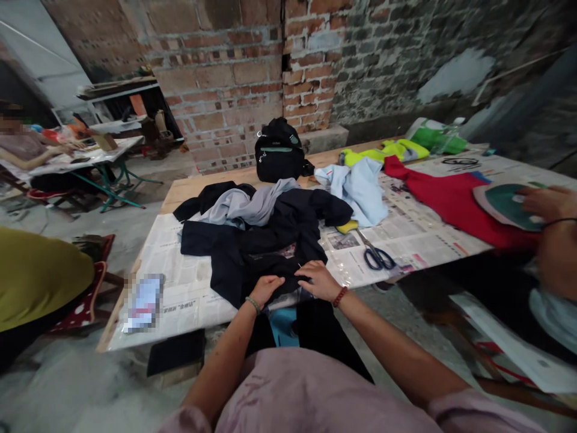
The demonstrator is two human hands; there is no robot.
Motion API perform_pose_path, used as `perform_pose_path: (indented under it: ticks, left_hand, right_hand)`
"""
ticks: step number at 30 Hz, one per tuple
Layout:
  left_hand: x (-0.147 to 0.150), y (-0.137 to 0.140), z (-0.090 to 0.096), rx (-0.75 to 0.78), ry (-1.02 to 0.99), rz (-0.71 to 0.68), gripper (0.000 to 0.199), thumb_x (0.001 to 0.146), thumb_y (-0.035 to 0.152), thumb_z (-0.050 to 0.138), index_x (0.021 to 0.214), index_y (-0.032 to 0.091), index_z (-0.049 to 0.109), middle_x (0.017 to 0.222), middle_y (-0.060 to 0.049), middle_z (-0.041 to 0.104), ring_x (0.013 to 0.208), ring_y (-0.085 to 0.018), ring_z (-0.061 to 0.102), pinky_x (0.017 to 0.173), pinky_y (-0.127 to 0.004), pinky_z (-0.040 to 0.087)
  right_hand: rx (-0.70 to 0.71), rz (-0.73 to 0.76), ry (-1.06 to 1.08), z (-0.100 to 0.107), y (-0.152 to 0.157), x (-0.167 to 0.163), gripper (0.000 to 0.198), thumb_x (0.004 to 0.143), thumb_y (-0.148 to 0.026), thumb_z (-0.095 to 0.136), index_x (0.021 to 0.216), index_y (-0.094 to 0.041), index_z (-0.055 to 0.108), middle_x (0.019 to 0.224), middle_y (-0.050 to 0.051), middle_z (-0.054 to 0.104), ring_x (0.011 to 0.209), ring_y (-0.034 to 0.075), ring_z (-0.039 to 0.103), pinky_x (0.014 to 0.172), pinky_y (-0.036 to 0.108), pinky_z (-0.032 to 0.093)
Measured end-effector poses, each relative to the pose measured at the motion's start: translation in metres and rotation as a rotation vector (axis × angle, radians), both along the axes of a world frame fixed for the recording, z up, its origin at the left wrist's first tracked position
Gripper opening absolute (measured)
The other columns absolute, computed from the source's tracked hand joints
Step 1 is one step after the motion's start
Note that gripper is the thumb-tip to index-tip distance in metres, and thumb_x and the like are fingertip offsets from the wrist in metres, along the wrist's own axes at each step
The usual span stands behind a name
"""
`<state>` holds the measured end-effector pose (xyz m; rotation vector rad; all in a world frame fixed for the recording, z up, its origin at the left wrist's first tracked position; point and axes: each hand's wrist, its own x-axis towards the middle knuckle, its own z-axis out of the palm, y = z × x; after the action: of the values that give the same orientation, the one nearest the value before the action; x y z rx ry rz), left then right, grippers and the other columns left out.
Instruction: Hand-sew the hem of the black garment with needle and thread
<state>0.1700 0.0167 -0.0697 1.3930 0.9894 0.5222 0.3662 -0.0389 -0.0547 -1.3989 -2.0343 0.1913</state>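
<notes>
A black garment (270,234) lies bunched at the front edge of the table before me. My left hand (267,290) is closed in a pinch on its near edge, thumb and fingers pressed on the cloth. Just to the right, my right hand (317,279) is closed too, its fingertips together over the same cloth. A thin pale sliver like a sewing needle (300,266) sticks up at those fingertips. Grey cloth (252,203) is tangled in behind the black garment. Dark-handled scissors (377,257) lie to the right of my right hand, beside a yellow item (347,227).
Newspaper under clear plastic covers the table (180,313). A phone-shaped item (145,302) lies left, a black backpack (280,150) behind, and light blue cloth (358,189) right of it. A co-worker's hand (547,201) is over red fabric (451,204). Another person (40,276) sits left.
</notes>
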Motion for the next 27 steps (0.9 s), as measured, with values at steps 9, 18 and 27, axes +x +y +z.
perform_pose_path:
  ticks: [9, 18, 27]
  left_hand:
    - [0.000, -0.002, 0.001, 0.043, -0.007, 0.011, 0.048, 0.063, 0.056, 0.058, 0.046, 0.013, 0.042, 0.045, 0.008, 0.023, 0.047, -0.004, 0.020, 0.046, -0.021, 0.015]
    - [-0.002, -0.011, 0.001, 0.374, 0.050, -0.096, 0.040, 0.066, 0.044, 0.061, 0.095, 0.015, 0.064, 0.095, -0.005, 0.064, 0.088, -0.018, 0.056, 0.083, -0.029, 0.041]
    - [-0.035, -0.009, 0.039, 0.844, 0.627, -0.304, 0.053, 0.072, 0.030, 0.058, 0.123, 0.028, 0.043, 0.115, -0.002, 0.055, 0.096, -0.017, 0.056, 0.085, -0.027, 0.043]
  right_hand:
    - [0.000, 0.020, 0.001, -0.005, 0.000, -0.005, 0.007, 0.074, -0.024, 0.059, 0.077, -0.024, 0.066, 0.075, 0.001, 0.065, 0.075, 0.014, 0.052, 0.075, 0.032, 0.029]
    - [0.004, 0.014, 0.110, -0.007, -0.002, -0.001, 0.011, 0.078, -0.022, 0.055, 0.074, -0.024, 0.066, 0.079, -0.001, 0.067, 0.076, 0.013, 0.058, 0.074, 0.030, 0.032]
    - [0.026, -0.051, 0.293, 0.010, -0.003, 0.001, 0.012, 0.077, -0.021, 0.054, 0.071, -0.022, 0.064, 0.076, 0.000, 0.066, 0.075, 0.014, 0.059, 0.073, 0.029, 0.038]
